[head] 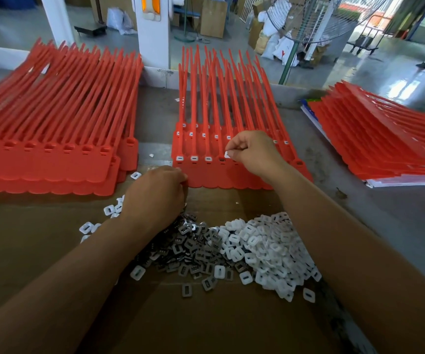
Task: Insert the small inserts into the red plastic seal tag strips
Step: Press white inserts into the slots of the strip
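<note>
Insert pile (231, 251) before middle strip stack (231, 111), further stacks (53, 123) left and right

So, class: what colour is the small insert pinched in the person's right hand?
The insert is white; head view shows it.

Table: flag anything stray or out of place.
Outside the main pile: one white insert beside the left strip stack, a smaller white bit on the bare table between stacks, several more inserts left of the left hand.
</note>
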`<state>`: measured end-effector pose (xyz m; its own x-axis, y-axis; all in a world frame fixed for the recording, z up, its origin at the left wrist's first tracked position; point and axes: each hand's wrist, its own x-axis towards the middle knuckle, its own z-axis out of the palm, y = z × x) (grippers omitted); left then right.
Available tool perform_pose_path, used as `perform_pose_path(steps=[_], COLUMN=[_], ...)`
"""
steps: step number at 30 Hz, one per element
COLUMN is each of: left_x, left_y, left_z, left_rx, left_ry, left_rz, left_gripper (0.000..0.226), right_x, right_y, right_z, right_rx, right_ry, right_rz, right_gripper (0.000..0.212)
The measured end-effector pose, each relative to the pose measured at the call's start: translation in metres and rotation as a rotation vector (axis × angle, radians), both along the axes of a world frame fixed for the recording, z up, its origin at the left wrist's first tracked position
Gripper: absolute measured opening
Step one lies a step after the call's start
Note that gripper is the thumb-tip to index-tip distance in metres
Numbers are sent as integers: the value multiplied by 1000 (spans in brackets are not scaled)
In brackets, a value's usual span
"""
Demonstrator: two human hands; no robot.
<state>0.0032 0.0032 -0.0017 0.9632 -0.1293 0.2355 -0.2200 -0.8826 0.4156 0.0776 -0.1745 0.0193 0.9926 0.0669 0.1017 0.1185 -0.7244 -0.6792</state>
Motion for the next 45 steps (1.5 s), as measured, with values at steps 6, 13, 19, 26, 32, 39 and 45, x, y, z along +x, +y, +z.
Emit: perform_pose_path(steps=[6, 13, 19, 26, 32, 39, 45], left_x=[1, 2, 4, 5, 6, 7, 7], left_y=[1, 1, 0, 0, 1, 0, 0], left_z=[-1, -1, -1, -2, -1, 0, -1], left_rx=[14, 14, 14, 7, 14, 20, 22], left_ry=[-2, -9, -3, -7, -3, 3, 4], left_rz=[-3, -5, -9, -10, -10, -4, -5], left_gripper=[26, 26, 27, 27, 27, 27, 27], right_x=[5, 8, 11, 15, 24, 30, 31], right_y=[7, 7, 9, 13, 19, 21, 20], right_z=[-8, -10, -12, -11, -5, -1, -2], right_rx=[16, 21, -66, -92, -151, -140, -110], right_ry=[43, 114, 83, 109, 199, 275, 272], right_rz=[-23, -16, -17, -48, -130, -190, -215], right_gripper=[7, 9, 11, 17, 20, 41, 34])
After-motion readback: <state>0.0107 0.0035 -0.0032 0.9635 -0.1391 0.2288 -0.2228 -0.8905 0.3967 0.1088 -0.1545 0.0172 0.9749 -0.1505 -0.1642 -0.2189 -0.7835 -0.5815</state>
